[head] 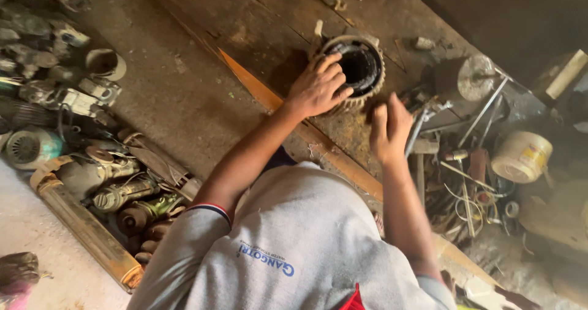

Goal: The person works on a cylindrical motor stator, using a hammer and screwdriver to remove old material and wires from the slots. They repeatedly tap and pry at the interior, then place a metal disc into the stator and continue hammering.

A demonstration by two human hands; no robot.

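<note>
Closest to you, your grey short-sleeved shirt [300, 242] fills the lower frame, both bare forearms reaching out from it over the worn, rust-stained wooden surface [257, 22]. Your right hand [389, 129] hovers just beside the work, fingers loosely together and lifted, gripping nothing that can be seen; it sits near a scatter of thin metal rods and wire offcuts [465, 187], which looks like where you keep small tools within reach. Slightly further out, your left hand [318, 86] lies over the rim of the round, ribbed metal motor stator with its dark hollow core [358, 68], fingers curled over the near edge and pressing down, seemingly to steady it so it cannot roll or turn. The stator stands on end on the surface, opening upward, towards the far side of the board. To its right, well apart, are a pale plastic tub [522, 157] and a flat grey metal disc [476, 77]. On the floor to the left, a heap of dusty old motor housings and parts [73, 102] lies beside a long rusted pipe [86, 230].
</note>
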